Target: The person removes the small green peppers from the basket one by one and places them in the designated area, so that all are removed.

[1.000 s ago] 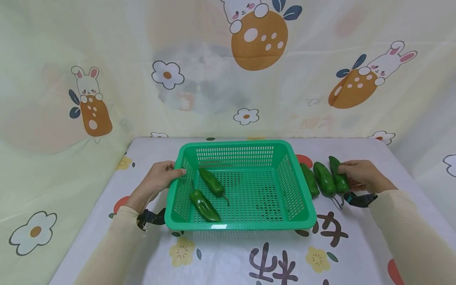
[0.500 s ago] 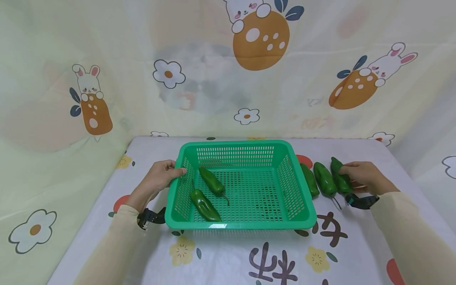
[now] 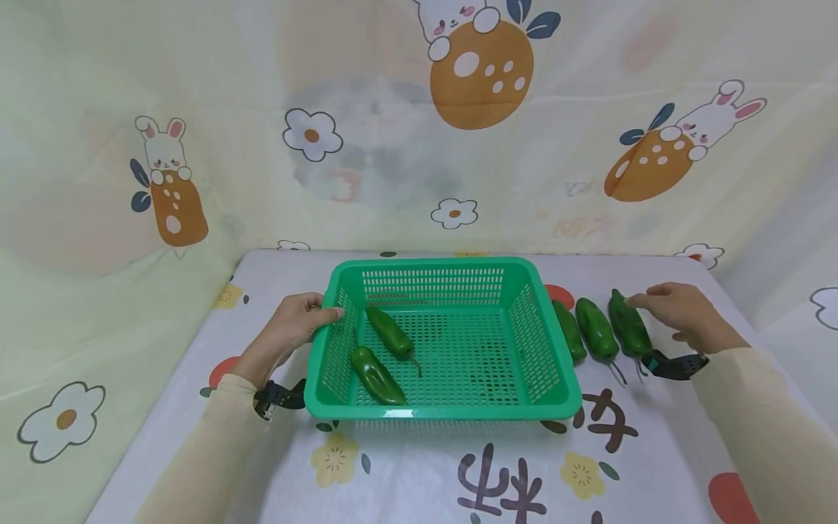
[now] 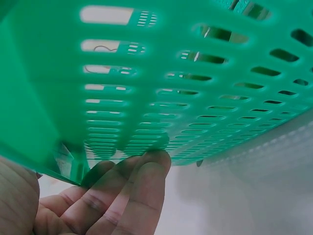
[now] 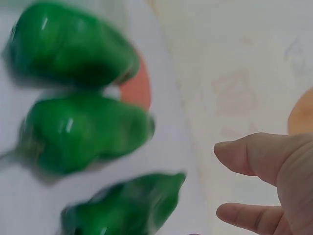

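A green plastic basket [image 3: 445, 413] stands mid-table, and my left hand [image 3: 292, 325] grips its left rim. The left wrist view has the fingers [image 4: 149, 193] under that rim, against the slotted outer wall. Two green peppers [image 3: 389, 333] lie inside, toward the left end. Right of the basket, three more green peppers [image 3: 596, 329] lie side by side, the one closest to the basket partly hidden by its wall. My right hand [image 3: 684, 313] is just above and right of the outermost pepper [image 3: 630, 324]. In the right wrist view its thumb [image 5: 249, 154] and a finger are spread with nothing between them.
A white tablecloth [image 3: 406, 473] with printed flowers and dark characters covers the table. Behind it and at the sides hangs a curtain [image 3: 380, 182] printed with rabbits and flowers. A dark strap [image 3: 674, 366] sits on my right wrist.
My right hand has let go of the outermost pepper and drawn up and right from it. That pepper lies slightly farther right than before. The left hand keeps its grip on the basket.
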The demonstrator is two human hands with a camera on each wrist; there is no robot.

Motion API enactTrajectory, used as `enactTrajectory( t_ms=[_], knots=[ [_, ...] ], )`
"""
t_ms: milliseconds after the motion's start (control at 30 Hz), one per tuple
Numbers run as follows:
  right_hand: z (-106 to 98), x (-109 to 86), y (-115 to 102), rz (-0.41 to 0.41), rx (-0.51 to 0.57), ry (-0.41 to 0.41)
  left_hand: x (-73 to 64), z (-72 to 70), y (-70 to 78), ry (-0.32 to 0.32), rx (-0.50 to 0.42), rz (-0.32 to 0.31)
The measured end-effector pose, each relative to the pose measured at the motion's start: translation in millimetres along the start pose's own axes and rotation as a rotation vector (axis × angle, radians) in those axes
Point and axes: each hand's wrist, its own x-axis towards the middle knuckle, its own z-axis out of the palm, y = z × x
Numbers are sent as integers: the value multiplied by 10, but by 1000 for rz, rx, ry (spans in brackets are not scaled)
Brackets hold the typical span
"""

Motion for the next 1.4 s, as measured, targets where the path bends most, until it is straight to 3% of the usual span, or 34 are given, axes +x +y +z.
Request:
enactTrajectory(
  t_ms=[233, 367, 500, 800, 1100, 1400],
  knots=[
    [93, -126, -465, -119, -26, 62, -12, -13, -10, 4, 6, -8],
    [174, -218, -786, -161, -16, 55, -6, -4, -14, 5, 8, -14],
    [306, -323, -1093, -196, 6, 44, 9, 9, -9, 10, 5, -15],
    [693, -473, -1667, -360, 116, 35, 14, 15, -9, 24, 5, -8],
    [1215, -386, -2163, -404, 191, -58, -13, 10, 6, 32, 5, -8],
    [1697, -154, -2438, -386, 194, -195, -30, -4, 23, 26, 45, 11]
  ],
)
